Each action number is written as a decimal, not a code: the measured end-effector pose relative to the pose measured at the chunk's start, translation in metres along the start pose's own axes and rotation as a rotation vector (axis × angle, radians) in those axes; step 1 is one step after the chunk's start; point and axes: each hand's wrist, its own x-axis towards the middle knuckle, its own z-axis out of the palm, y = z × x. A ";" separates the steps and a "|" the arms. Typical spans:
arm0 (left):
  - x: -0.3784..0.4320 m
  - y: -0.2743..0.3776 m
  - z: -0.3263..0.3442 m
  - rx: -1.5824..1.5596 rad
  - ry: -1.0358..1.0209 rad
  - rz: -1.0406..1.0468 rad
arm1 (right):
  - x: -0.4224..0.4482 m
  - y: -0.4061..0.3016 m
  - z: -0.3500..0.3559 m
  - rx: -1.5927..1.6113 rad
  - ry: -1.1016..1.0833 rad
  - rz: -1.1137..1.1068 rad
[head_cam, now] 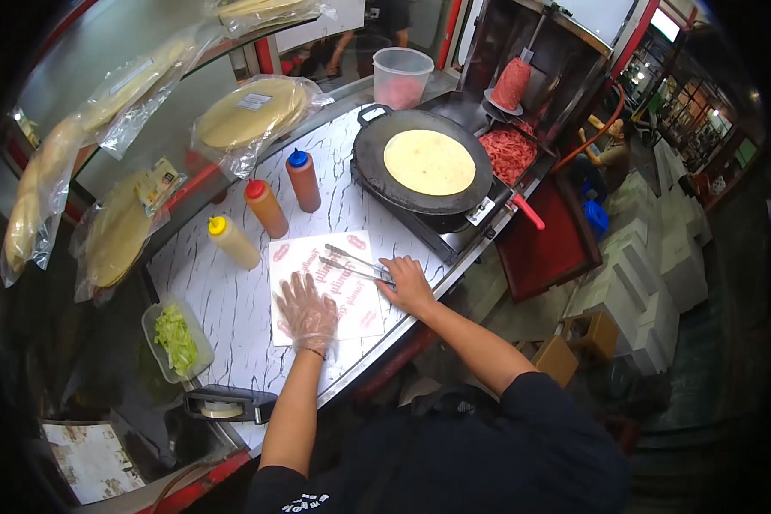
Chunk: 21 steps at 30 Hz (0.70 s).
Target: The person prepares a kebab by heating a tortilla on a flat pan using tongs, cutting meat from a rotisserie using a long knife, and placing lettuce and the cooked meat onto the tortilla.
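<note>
My left hand point(307, 313), in a clear plastic glove, lies palm down with spread fingers on a printed sheet of wrapping paper point(366, 299). Bare, my right hand point(408, 286) grips the handle end of metal tongs point(357, 265), whose dark tips rest over the paper. Behind them a round flatbread point(429, 162) lies flat on a black griddle pan point(374, 168). Three squeeze bottles stand beside the paper: a yellow-capped bottle point(234, 243), a red-capped bottle point(266, 209) and a blue-capped bottle point(303, 181).
Shredded meat point(507, 154) lies below a meat cone on a vertical spit point(511, 85). A plastic bucket point(403, 78) stands behind the pan. Chopped lettuce point(176, 339) fills a tub near a tape dispenser point(231, 406). Bagged flatbreads point(254, 114) line the left. A person point(607, 157) sits right.
</note>
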 end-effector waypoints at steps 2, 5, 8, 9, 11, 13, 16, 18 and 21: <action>0.001 -0.001 0.000 0.005 -0.008 -0.002 | 0.002 0.001 -0.001 -0.003 -0.005 -0.001; -0.002 0.001 0.000 -0.014 0.022 -0.019 | 0.003 0.000 -0.001 -0.001 0.000 0.000; -0.002 0.002 0.001 -0.076 0.041 -0.012 | 0.000 0.003 0.000 -0.011 -0.013 -0.003; -0.003 0.001 0.002 -0.096 0.060 -0.007 | -0.002 0.001 -0.001 -0.016 -0.021 0.002; -0.004 0.001 0.003 -0.136 0.096 0.004 | 0.003 0.004 0.000 -0.016 0.003 -0.013; -0.004 -0.002 0.005 -0.070 0.077 0.015 | 0.002 0.003 0.001 -0.005 0.003 -0.011; -0.005 -0.001 0.001 -0.067 0.058 0.016 | 0.003 0.002 0.000 0.011 -0.008 0.005; -0.005 0.001 -0.001 -0.085 0.068 0.010 | 0.002 0.001 -0.001 0.017 -0.021 0.011; -0.005 0.002 -0.003 -0.101 0.113 0.008 | 0.002 0.002 0.000 0.018 -0.004 0.000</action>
